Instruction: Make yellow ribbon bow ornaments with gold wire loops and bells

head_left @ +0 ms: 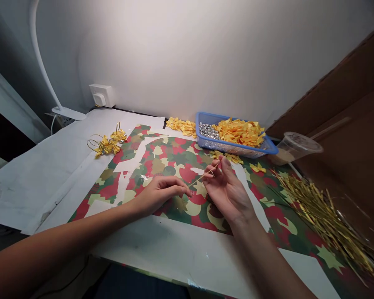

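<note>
My left forearm (59, 245) and right forearm (268, 261) are closest, both angled in over the counter (187, 257). Off left sit some finished gold bows (107, 143). The left hand (158, 195) is palm down, loosely curled, holding nothing, fingertips right by the end of a thin gold strip (204, 176). The right hand (227, 193) is turned up on its edge, pinching that strip. Behind it there's a blue basket (205, 124) of yellow bows (239, 133) and silver beads (208, 131), with loose gold strips (318, 216) piled far right.

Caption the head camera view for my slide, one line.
A right hand pinches a thin gold strip over red-and-green patterned paper, near a blue plastic basket of yellow ribbon bows.
</note>
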The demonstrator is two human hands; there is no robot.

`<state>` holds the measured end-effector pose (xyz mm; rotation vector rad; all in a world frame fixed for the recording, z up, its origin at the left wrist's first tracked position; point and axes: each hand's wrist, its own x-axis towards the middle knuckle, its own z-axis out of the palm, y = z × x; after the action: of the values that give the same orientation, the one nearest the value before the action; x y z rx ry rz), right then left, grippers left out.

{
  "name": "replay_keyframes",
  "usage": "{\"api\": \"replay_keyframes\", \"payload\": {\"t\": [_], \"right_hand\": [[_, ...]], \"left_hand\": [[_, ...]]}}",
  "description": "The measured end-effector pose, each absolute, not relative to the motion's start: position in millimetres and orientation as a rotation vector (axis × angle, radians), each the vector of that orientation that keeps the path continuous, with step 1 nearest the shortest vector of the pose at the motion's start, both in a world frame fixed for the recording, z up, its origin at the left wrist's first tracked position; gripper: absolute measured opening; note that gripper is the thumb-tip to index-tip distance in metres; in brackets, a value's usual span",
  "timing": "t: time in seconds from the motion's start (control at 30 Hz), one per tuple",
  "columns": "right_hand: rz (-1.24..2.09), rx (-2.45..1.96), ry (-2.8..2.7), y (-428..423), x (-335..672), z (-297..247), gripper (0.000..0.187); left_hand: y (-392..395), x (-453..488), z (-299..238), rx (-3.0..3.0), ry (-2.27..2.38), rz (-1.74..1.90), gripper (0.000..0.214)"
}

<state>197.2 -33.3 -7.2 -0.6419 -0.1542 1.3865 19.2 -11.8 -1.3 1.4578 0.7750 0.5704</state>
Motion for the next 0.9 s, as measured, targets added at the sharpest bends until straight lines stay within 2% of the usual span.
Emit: {"api": "replay_keyframes", "payload": {"t": [0.27, 0.57, 0.77, 0.9], "right_hand": [[1.339, -0.62, -0.239, -30, 206, -12, 0.026], [1.357, -0.613, -0.228, -33, 201, -5, 0.031], [1.366, -0.745, -0.349, -38, 191, -6, 0.032], [1.383, -0.804, -0.445, -44, 179, -8, 0.028]], "left_hand": [[-10, 18, 0, 1.443, 0.824, 0.573, 0.019], [-9, 17, 0, 1.459, 0.853, 0.618, 0.032], [-14, 19, 3, 1.437, 0.888, 0.771, 0.023], [-15, 20, 3, 1.552, 0.875, 0.796, 0.025]]}}
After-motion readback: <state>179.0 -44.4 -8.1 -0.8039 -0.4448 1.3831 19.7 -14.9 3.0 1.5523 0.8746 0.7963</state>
